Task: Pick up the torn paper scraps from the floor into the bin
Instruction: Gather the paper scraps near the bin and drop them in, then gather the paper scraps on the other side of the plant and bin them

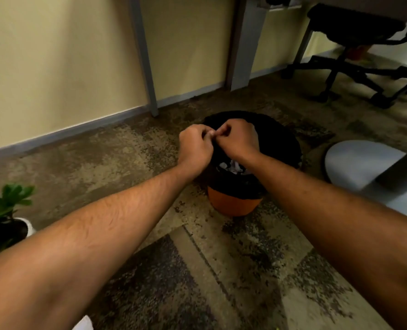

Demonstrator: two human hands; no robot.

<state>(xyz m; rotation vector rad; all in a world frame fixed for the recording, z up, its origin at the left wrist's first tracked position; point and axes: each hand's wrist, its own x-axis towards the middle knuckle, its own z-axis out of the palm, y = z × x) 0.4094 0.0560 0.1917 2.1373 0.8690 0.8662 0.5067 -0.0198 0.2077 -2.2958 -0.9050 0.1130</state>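
Observation:
An orange bin (233, 204) with a black liner (278, 144) stands on the carpet. White torn paper scraps (232, 166) lie inside it. Above the bin's opening, my left hand (194, 148) and my right hand (237, 139) meet fingertip to fingertip, all fingers curled. A small pale spot shows where the fingertips touch; I cannot tell whether it is paper or a nail. A white piece of paper (84, 324) lies on the floor at the bottom edge, near my left forearm.
A potted plant (6, 220) stands at the left. Grey desk legs (145, 58) and a wall run behind the bin. A black office chair (354, 55) is at the back right, and a round grey base (361, 167) sits right of the bin.

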